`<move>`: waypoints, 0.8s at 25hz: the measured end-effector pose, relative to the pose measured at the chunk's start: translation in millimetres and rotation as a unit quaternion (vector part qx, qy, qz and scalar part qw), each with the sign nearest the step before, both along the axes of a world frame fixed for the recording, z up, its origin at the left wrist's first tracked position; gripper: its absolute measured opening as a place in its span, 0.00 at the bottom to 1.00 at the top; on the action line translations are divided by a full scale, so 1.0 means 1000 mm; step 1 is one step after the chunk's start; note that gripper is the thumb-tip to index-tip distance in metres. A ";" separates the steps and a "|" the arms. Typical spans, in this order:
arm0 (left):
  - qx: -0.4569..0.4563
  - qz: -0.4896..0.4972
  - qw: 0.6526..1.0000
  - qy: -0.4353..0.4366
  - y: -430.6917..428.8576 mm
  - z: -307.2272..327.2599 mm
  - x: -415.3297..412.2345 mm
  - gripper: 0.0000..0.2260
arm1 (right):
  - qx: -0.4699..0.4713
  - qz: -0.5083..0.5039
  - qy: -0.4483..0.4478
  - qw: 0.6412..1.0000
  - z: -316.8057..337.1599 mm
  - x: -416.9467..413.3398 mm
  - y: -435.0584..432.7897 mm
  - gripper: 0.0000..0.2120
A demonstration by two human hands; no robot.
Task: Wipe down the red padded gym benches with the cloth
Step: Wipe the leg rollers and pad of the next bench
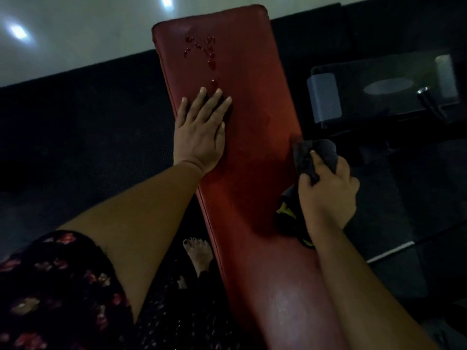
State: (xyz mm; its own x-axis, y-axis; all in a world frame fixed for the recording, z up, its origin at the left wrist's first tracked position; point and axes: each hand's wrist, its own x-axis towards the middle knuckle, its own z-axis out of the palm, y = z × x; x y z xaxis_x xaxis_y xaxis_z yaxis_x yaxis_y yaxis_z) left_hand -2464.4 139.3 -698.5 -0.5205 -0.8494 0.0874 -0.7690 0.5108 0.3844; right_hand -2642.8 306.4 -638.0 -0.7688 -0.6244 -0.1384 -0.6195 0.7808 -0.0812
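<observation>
The red bench [252, 117] runs lengthwise away from the person, its near end passing under their right forearm and its far end up by the pale floor [75, 34]. Low down beside the bench's left edge, a bare foot [199, 251] stands on dark matting. Partway along, at the bench's right edge, the right hand [328, 193] has its fingers curled round a bunched dark cloth [313, 155]. The wad seems to touch the pad just at that edge, and a tail of it hangs below the hand. A little farther up, on the bench's left half, the left hand [199, 137] lies flat on the pad, fingers straight and spread, holding nothing. Beyond its fingertips, toward the far end, a scatter of droplets [202, 50] sits unwiped. So the wet patch lies ahead and to the left of the cloth, along the bench's length. I'd reckon the cloth hand must sweep forward and across, and the left hand, though nearer the drops, sits partly in that path.
</observation>
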 end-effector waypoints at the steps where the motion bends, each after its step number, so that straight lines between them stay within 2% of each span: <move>1: -0.003 0.000 1.000 0.005 0.000 -0.001 -0.001 0.22 | -0.001 -0.002 0.010 1.000 -0.002 0.002 -0.014 0.22; 5: -0.006 -0.003 1.000 0.011 0.000 -0.004 0.002 0.22 | 0.004 0.072 0.019 0.997 -0.003 0.018 -0.049 0.23; 10: 0.004 0.007 0.999 0.034 0.000 -0.005 0.003 0.23 | -0.037 0.208 0.066 0.975 -0.007 0.032 -0.025 0.23; 17: 0.031 -0.003 0.999 0.029 0.000 0.002 0.003 0.24 | -0.060 0.210 0.090 0.972 -0.018 0.034 -0.023 0.23; 20: 0.044 -0.011 0.999 -0.024 -0.004 0.007 0.000 0.23 | -0.068 0.230 0.105 0.965 -0.024 0.030 -0.025 0.23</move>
